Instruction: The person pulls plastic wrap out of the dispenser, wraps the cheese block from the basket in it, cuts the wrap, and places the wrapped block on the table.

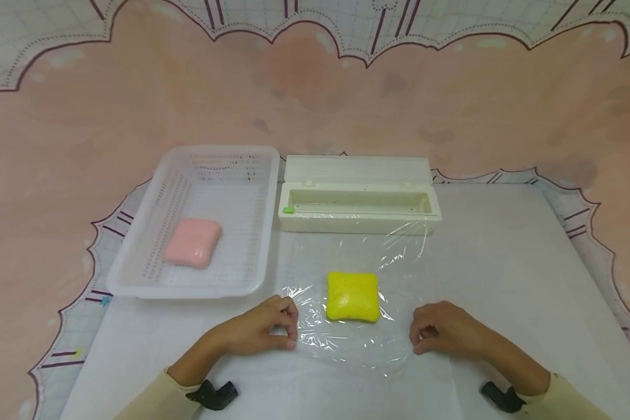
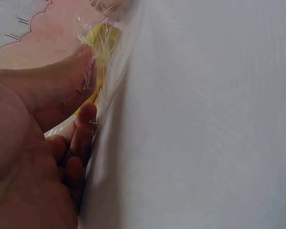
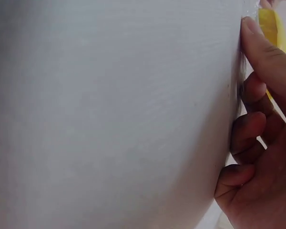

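Note:
A sheet of clear cling film (image 1: 346,347) lies spread over the white table, running forward to the front of a white dispenser box (image 1: 359,224). On the film sits a yellow pillow-shaped block (image 1: 353,296) that looks like a bar of soap. My left hand (image 1: 265,326) pinches the film's near left edge between thumb and curled fingers; crinkled film shows at the thumb (image 2: 62,83) in the left wrist view. Opposite it, my right hand (image 1: 446,329) pinches the near right edge, its fingers low against the table. Both hands are apart from the yellow block.
At the left stands a white perforated basket (image 1: 189,289) holding a pink block (image 1: 192,242) of similar shape. The dispenser's lid (image 1: 357,169) is raised behind it, and a small green slider (image 1: 289,210) sits at its left end. A patterned cloth (image 1: 315,105) surrounds the white surface.

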A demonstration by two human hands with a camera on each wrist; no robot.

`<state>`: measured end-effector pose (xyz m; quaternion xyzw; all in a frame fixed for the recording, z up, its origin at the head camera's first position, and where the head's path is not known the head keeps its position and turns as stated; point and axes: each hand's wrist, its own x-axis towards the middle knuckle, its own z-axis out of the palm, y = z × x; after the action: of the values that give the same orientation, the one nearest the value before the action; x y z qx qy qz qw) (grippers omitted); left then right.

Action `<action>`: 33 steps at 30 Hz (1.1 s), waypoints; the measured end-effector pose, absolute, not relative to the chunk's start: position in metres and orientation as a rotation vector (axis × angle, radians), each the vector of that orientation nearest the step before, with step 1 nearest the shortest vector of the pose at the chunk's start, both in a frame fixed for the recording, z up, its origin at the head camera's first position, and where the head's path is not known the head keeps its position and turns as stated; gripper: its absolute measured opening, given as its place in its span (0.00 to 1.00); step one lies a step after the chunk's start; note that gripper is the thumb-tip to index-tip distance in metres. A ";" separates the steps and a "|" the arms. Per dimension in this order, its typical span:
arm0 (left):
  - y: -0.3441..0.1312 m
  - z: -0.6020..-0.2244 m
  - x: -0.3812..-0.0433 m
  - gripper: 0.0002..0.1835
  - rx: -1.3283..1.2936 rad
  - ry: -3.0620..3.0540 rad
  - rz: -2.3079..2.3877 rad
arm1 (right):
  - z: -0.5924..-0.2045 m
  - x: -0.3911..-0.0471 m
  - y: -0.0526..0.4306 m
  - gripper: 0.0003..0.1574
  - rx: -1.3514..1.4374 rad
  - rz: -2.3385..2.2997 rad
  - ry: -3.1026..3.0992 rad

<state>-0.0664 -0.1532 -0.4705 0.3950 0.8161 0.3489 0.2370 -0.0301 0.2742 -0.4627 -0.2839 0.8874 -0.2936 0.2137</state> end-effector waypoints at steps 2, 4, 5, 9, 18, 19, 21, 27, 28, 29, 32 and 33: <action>-0.153 -0.471 -0.066 0.04 1.083 2.239 0.959 | -0.463 -0.030 0.274 0.11 -0.815 -0.808 2.470; -0.153 -0.471 -0.066 0.04 1.090 2.243 0.962 | -0.463 -0.030 0.274 0.11 -0.843 -0.785 2.483; -0.153 -0.472 -0.066 0.04 1.095 2.246 0.964 | -0.463 -0.029 0.274 0.11 -0.857 -0.765 2.495; -0.153 -0.473 -0.065 0.03 1.122 2.256 0.968 | -0.461 -0.027 0.275 0.13 -0.884 -0.719 2.530; -0.155 -0.475 -0.065 0.04 1.139 2.208 1.034 | -0.462 -0.026 0.280 0.10 -0.910 -0.932 2.472; -0.156 -0.475 -0.066 0.03 1.141 2.201 1.047 | -0.462 -0.026 0.280 0.10 -0.898 -0.955 2.464; -0.157 -0.475 -0.066 0.03 1.143 2.187 1.075 | -0.463 -0.026 0.279 0.09 -0.851 -0.963 2.455; -0.157 -0.473 -0.067 0.02 1.129 2.152 1.122 | -0.462 -0.021 0.264 0.21 -0.830 -0.812 2.463; -0.157 -0.473 -0.067 0.02 1.125 2.147 1.126 | -0.462 -0.021 0.261 0.22 -0.852 -0.781 2.470; -0.158 -0.473 -0.068 0.01 1.119 2.142 1.130 | -0.462 -0.020 0.258 0.23 -0.886 -0.749 2.485; -0.158 -0.474 -0.069 0.02 1.088 2.127 1.144 | -0.462 -0.019 0.251 0.22 -0.925 -0.670 2.502; -0.158 -0.474 -0.069 0.03 1.081 2.123 1.149 | -0.463 -0.019 0.249 0.21 -0.947 -0.667 2.509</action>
<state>-0.0686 -0.1582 -0.4737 0.3962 0.7780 0.4211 0.2459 -0.0192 0.2493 -0.4628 -0.3367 0.8917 -0.2371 0.1877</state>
